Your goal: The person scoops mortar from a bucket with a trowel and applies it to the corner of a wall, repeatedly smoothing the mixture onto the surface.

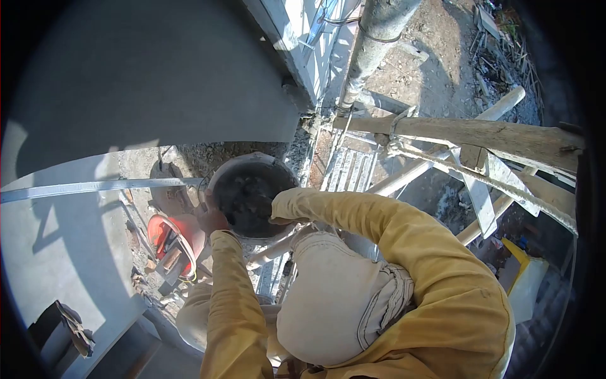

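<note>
- Head view: I observe a round bucket (282,169) near the centre, below the grey wall surface (158,82), with dark material (249,196) inside.
- Left hand (214,218): placed at the bucket's left rim, partly in shadow. I cannot tell whether the fingers are clenched on the rim or only laid against it.
- Right hand (285,205): at the opposite side of the bucket, over the edge of the opening. Glare and the angle obscure the fingers; I cannot tell whether it is grasping anything or released.
- Both arms are in yellow sleeves (416,230); the right one bends round a pale, cloth-covered form (341,297) in the lower centre.
- Left of the bucket I note an orange-red container (197,235), tilted, with several pieces inside that I cannot identify.
- A long metal strip (101,186) runs from the left edge of the view to beside the bucket.
- To the right, a timber beam (454,131) extends outward, with rope (486,180) below it and a thick upright pole (379,44) near its inner end.
- Slatted platform (351,169): visible between the bucket and the poles.
- Far lower right, I record a yellow-and-white object (529,284), type unclear.
</note>
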Motion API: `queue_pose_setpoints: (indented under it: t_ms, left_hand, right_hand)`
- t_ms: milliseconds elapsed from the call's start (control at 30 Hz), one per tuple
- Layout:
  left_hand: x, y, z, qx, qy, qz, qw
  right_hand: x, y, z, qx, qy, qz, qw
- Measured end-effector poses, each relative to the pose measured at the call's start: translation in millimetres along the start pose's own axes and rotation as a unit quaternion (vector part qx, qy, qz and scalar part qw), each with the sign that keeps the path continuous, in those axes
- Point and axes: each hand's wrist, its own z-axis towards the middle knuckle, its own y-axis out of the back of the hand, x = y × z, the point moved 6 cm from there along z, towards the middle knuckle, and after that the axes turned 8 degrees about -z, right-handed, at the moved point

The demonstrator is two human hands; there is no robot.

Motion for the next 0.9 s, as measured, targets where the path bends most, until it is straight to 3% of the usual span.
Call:
queue_pose_setpoints:
  t_ms: [67, 100, 133, 267, 333, 400, 467, 500, 567, 700, 900]
  left_hand:
    - [-3.5, -0.8, -0.1, -0.032, -0.004, 0.02, 0.999]
    - [-0.3, 3.4, -0.7, -0.052, -0.009, 0.04, 0.998]
    - [10.3, -3.8, 2.7, -0.003, -0.031, 0.069, 0.997]
    - [-5.8, -9.2, -1.6, -0.042, -0.078, 0.012, 0.996]
    - [-17.0, -5.6, -7.1, -0.044, -0.033, 0.03, 0.998]
    - [-9.4, -2.3, -10.6, -0.041, 0.017, 0.053, 0.998]
    - [-13.2, -6.8, -11.4, -0.039, -0.08, 0.063, 0.994]
    - [-14.4, -5.9, -12.0, -0.041, -0.077, 0.063, 0.994]
    - [-24.9, 2.2, -14.4, -0.038, 0.03, 0.004, 0.999]
    - [-21.9, 7.9, -12.2, -0.073, 0.003, 0.011, 0.997]
    - [-10.8, 3.9, -3.4, -0.05, 0.026, -0.001, 0.998]
  right_hand:
    - [-39.1, -34.6, 33.2, 0.078, -0.01, 0.038, 0.996]
    - [-37.3, 6.3, -12.6, 0.095, -0.219, 0.257, 0.937]
    - [-60.1, -25.8, 27.5, 0.052, -0.166, 0.161, 0.971]
    - [-50.6, 18.3, 3.1, 0.066, -0.176, 0.039, 0.981]
    - [-34.2, 41.7, -14.9, -0.158, -0.051, -0.005, 0.986]
    - [-30.8, 41.6, -14.9, -0.145, -0.054, 0.005, 0.988]
    - [-27.5, 50.7, -11.6, -0.126, -0.066, 0.017, 0.99]
    - [-18.8, 58.7, 7.2, -0.118, -0.071, 0.022, 0.99]
    - [-6.5, 65.2, 15.7, -0.108, -0.081, 0.035, 0.99]
    - [5.2, 58.0, -6.3, -0.082, -0.099, 0.059, 0.99]
    - [17.4, 49.5, -34.9, -0.05, -0.128, 0.095, 0.986]
